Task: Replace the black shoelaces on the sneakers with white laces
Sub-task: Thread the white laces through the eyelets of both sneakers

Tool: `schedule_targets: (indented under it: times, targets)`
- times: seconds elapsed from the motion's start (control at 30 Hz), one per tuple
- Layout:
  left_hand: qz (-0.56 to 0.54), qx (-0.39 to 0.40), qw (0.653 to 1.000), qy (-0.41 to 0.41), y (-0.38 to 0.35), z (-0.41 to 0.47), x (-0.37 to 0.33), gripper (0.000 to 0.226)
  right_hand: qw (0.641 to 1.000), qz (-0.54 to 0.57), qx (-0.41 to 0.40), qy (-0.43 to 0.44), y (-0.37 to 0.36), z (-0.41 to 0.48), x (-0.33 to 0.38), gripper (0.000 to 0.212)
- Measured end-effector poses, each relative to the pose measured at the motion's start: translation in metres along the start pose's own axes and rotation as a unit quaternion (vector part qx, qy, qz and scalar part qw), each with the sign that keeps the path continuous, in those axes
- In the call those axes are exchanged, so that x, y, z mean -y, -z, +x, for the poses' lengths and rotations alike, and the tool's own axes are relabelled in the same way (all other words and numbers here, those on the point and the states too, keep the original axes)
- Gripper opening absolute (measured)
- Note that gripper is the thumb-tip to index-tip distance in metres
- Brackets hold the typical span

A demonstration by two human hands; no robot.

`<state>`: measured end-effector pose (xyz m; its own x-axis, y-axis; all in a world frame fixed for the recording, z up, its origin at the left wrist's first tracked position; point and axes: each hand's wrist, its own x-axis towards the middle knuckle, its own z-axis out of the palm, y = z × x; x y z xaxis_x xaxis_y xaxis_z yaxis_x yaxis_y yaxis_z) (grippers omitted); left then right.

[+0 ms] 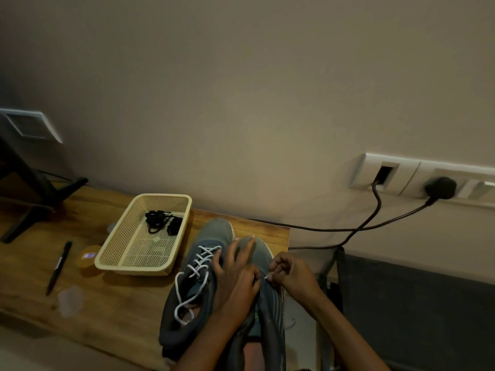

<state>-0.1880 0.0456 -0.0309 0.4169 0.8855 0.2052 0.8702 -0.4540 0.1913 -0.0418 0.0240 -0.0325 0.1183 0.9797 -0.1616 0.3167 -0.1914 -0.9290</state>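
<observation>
Two grey-blue sneakers lie side by side at the right end of the wooden table. The left sneaker (pixel 195 287) is threaded with a white lace (pixel 199 266) whose loose ends trail over its opening. My left hand (pixel 235 274) lies across the right sneaker (pixel 270 303), fingers spread over its toe and tongue. My right hand (pixel 292 274) pinches the tip of a white lace (pixel 267 277) over that shoe's eyelets. The black laces (pixel 160 222) sit bundled in a cream basket (pixel 117 259).
A black pen (pixel 59 266) and a small round tin (pixel 88 257) lie left of the basket, with a clear plastic piece (pixel 70 301) nearer. Black stand legs (pixel 40 199) occupy the far left. Two black cables (pixel 369 223) run from wall sockets past the table's right edge (pixel 288 236).
</observation>
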Motion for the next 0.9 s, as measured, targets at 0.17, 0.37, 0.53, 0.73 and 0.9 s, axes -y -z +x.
schedule_targets:
  times: [0.17, 0.37, 0.53, 0.73, 0.9]
  targets:
    - [-0.003, -0.013, 1.000, -0.011, 0.001, -0.002, -0.001, 0.025, 0.974, -0.209, -0.001, 0.083, -0.001, -0.002, 0.004, 0.026]
    - [0.016, -0.022, 0.999, 0.025, 0.004, -0.005, -0.005, 0.029, 0.967, -0.233, -0.020, 0.101, -0.011, 0.000, -0.004, 0.017]
    - [0.031, 0.013, 0.999, 0.027, -0.002, -0.004, -0.003, 0.028, 0.983, -0.169, 0.000, 0.066, -0.011, 0.001, -0.006, 0.027]
    - [-0.012, 0.015, 0.999, -0.025, 0.011, 0.001, -0.007, 0.006, 0.983, -0.172, -0.016, 0.060, -0.007, -0.001, -0.003, 0.017]
    - [-0.098, -0.015, 0.995, -0.013, 0.028, 0.000, 0.004, 0.004, 0.982, -0.178, -0.016, 0.056, -0.006, -0.002, -0.001, 0.008]
